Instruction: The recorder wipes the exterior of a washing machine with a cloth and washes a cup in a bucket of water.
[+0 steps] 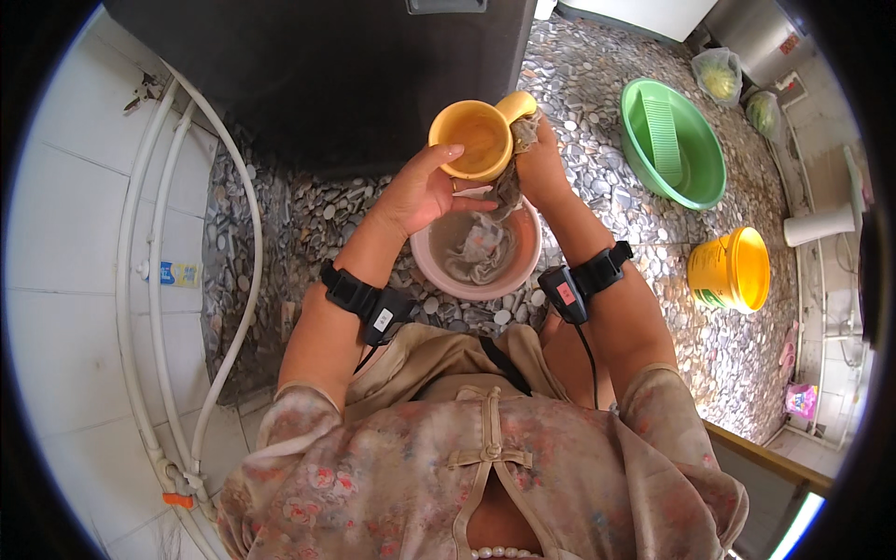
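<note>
A yellow mug [470, 142] is held up over a pink basin [420, 257], its mouth towards me and its handle at upper right. My left hand [428, 183] grips the mug's left side, thumb over the rim and fingers underneath. In my right hand [543, 168] is a wet grey-brown cloth [525, 133], pressed against the mug by the handle; part of it hangs below the mug. Cloudy water fills the basin, with another greyish cloth [483, 241] lying in it. My right fingertips are mostly hidden behind the cloth and handle.
A large black cabinet-like object [336, 84] stands just ahead. On the pebble-patterned floor [595, 168] at right are a green basin with a washboard [710, 154] and a yellow bucket [714, 269]. White pipes [133, 280] run along the left wall.
</note>
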A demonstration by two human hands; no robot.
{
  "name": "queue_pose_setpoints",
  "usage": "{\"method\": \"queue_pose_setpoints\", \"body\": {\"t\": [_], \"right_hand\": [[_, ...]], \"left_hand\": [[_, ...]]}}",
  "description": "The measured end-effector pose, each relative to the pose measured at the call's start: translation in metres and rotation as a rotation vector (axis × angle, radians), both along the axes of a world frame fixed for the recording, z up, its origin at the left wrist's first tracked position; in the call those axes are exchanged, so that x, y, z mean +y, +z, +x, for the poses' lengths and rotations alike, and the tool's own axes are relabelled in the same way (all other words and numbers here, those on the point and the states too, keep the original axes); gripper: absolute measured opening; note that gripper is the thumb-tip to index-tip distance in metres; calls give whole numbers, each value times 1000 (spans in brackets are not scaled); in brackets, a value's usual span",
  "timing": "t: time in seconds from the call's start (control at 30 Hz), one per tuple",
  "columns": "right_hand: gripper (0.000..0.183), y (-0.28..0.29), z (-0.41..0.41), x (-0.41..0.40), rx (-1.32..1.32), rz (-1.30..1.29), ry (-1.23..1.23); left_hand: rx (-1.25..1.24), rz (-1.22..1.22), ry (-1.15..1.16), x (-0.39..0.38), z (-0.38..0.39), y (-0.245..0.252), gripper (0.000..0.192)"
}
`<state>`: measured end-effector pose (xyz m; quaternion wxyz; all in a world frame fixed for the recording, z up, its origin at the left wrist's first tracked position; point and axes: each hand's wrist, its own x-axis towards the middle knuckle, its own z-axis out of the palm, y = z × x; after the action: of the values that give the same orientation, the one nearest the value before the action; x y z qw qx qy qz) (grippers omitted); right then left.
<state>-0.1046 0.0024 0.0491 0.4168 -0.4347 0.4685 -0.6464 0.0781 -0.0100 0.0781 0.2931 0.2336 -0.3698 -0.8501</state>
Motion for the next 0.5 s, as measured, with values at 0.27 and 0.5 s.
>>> {"method": "queue_pose_setpoints", "body": {"t": [0.27,0.5], "right_hand": [[53,11,-10,6,982,119,-83],[21,39,-28,-4,25,44,-80]], "left_hand": [[102,229,196,3,-2,-20,44],[-273,146,183,-7,2,-37,43]]}}
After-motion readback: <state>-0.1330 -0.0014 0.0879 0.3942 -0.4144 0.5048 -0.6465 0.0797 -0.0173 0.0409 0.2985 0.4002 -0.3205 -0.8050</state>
